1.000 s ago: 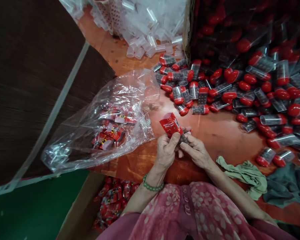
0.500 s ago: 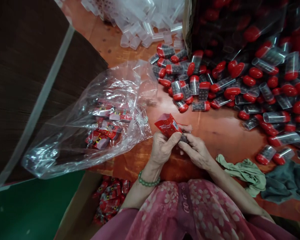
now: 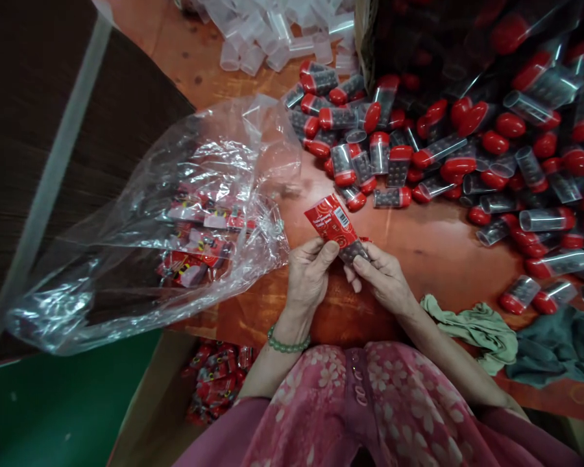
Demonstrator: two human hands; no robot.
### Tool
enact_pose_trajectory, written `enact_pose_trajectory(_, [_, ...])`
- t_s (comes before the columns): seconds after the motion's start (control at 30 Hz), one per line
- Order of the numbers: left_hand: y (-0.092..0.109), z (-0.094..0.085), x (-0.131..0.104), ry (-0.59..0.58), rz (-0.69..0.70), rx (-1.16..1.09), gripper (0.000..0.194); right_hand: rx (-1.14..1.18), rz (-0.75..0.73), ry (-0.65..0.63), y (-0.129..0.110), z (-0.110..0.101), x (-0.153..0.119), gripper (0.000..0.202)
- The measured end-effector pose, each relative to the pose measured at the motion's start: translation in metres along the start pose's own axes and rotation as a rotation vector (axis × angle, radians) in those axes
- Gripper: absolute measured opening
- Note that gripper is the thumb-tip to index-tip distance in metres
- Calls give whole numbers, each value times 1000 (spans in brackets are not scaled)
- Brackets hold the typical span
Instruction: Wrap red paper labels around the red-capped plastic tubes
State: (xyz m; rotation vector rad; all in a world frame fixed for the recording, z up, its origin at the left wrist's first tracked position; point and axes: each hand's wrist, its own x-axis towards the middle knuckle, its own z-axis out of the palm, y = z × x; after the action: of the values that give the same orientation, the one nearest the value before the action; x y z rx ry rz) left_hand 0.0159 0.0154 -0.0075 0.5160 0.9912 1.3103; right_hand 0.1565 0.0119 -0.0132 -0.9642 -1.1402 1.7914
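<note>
Above the near table edge, my left hand [image 3: 307, 275] pinches a red printed sleeve [image 3: 328, 222] with a barcode, thumb lying across its lower left side. The sleeve tilts up to the left. From its lower end comes a dark, bumpy tube section [image 3: 354, 251], which my right hand [image 3: 385, 275] grips between thumb and fingers. A bit of red shows behind the right fingertips; its shape is mostly hidden. Left of my hands lies a clear plastic bag [image 3: 238, 259] with several red packets [image 3: 187, 267] inside.
A large heap of clear tubes with red caps [image 3: 448, 152] spreads across the back right. Translucent empty tubes [image 3: 272, 39] lie at the back. Green cloth [image 3: 477, 331] and dark cloth [image 3: 559, 350] rest at right. Below the edge, a cardboard box [image 3: 146, 395] holds red packets.
The red sleeve has turned so that its printed face and barcode show more fully. More of the dark section shows between my hands. The view has shifted slightly.
</note>
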Motion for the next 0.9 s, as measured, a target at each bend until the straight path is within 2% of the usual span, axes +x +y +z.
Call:
enact_pose_trajectory(0.1, [2, -2, 0, -60, -20, 46, 36, 91, 30, -53, -1, -5, 3, 34])
enact_pose_trajectory(0.2, [5, 1, 0, -94, -22, 7, 41, 28, 31, -83, -3, -6, 4, 34])
enact_pose_trajectory(0.4, [8, 15, -7, -55, -80, -24, 44, -136, 5, -90, -2, 1, -2, 35])
enact_pose_trajectory(0.57, [4, 21, -18, 37, -75, 7, 44, -311, -67, -21, 6, 5, -8, 30])
enact_pose_trajectory(0.73, [-2, 17, -26, 28, -92, 35, 45, -150, -94, -11, 6, 7, -11, 32])
enact_pose_trajectory(0.9, [0, 15, -28, 38, -11, 6, 45, -47, -51, -96, 3, 5, -10, 32])
